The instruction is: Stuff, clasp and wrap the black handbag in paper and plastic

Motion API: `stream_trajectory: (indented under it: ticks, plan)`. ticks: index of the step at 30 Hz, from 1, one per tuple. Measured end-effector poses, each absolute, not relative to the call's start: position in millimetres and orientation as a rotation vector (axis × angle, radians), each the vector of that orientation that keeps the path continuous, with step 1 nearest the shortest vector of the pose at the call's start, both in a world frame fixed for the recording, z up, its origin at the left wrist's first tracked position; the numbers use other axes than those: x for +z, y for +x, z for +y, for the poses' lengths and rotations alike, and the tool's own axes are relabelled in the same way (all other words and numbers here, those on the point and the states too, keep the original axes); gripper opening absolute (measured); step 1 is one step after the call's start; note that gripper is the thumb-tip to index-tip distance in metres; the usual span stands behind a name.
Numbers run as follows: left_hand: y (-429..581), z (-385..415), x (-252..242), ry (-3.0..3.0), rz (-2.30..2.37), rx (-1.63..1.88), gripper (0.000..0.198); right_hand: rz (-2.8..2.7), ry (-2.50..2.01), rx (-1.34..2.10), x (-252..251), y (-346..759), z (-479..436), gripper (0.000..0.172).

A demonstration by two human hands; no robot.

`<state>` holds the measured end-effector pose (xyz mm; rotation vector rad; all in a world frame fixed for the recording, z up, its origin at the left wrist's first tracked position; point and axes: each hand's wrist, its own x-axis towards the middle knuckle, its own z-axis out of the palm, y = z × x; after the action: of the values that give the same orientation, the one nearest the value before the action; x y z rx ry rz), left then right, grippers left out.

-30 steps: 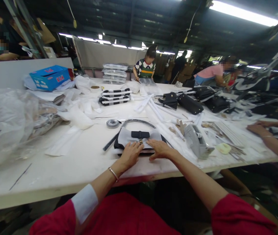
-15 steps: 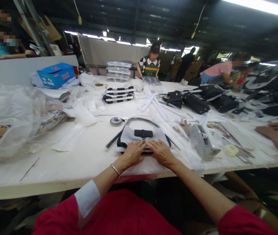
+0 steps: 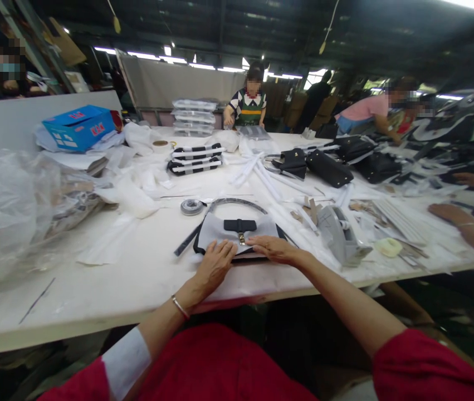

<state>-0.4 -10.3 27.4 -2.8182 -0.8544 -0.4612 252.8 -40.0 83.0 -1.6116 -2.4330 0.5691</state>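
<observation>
A black handbag [image 3: 240, 225] lies flat on the table before me, its front covered by a pale protective sheet [image 3: 215, 227]. Its dark flap tab and gold-coloured clasp [image 3: 242, 238] show through the middle. The wrapped handle [image 3: 237, 201] arches away from me. My left hand [image 3: 220, 262] rests on the lower left of the bag with fingers stretched out. On the lower right, beside the clasp, my right hand [image 3: 272, 248] lies flat, fingers extended. Neither hand grips anything. A dark strap end [image 3: 186, 240] sticks out at the bag's left.
A grey tape roll [image 3: 192, 206] sits behind the bag; a grey tape dispenser [image 3: 341, 236] stands to the right. Plastic bags [image 3: 11, 206] heap at left near a blue box [image 3: 78, 128]. Several black bags [image 3: 329, 168] lie farther back. A co-worker's hand [image 3: 445, 213] is at right.
My hands have moved apart: the left slid toward the bag's left side, and the right turned flatter beside the clasp. More of the clasp shows. The camera view shifted slightly.
</observation>
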Motion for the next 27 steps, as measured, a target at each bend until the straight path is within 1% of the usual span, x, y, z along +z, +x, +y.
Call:
stream_trajectory:
  ticks: [2,5,7,11,13,15,19,22,23,26,27]
  plan:
    - [-0.6,-9.6,27.2,-2.827,-0.846,-0.434,0.05,-2.387,-1.667,0.532,83.6,255.9,-36.1,0.038]
    - [-1.9,-10.3,29.7,-2.809,-0.827,-0.423,0.056,-2.332,-1.657,0.279,74.1,260.1,-39.2,0.044]
    - [-1.8,-12.0,33.0,-2.791,-0.808,-0.416,0.055,-2.343,-1.551,0.114,66.0,263.0,-44.5,0.044]
    - [4.0,-15.4,44.1,-2.766,-0.824,-0.358,0.048,-2.486,-1.347,-0.168,68.8,264.6,-49.5,0.028]
    - [8.5,-16.2,50.4,-2.739,-0.804,-0.342,0.043,-2.603,-1.314,-0.312,80.8,259.9,-48.8,0.019]
    - [12.3,-16.8,55.5,-2.719,-0.752,-0.319,0.039,-2.72,-1.359,-0.393,93.5,250.5,-49.7,0.016]
    - [15.2,-18.3,57.1,-2.718,-0.72,-0.272,0.033,-2.751,-1.627,-0.362,102.1,225.7,-63.4,0.02]
    - [14.1,-20.4,53.6,-2.714,-0.738,-0.274,0.035,-2.679,-1.763,-0.343,95.2,212.7,-78.2,0.021]
    - [13.5,-21.1,52.8,-2.712,-0.742,-0.275,0.036,-2.657,-1.788,-0.336,92.3,209.9,-82.3,0.025]
    - [12.0,-21.9,52.5,-2.713,-0.748,-0.272,0.038,-2.555,-1.844,-0.309,83.7,203.7,-89.7,0.044]
    - [11.5,-21.5,53.0,-2.715,-0.746,-0.272,0.038,-2.512,-1.852,-0.314,80.5,202.1,-90.7,0.048]
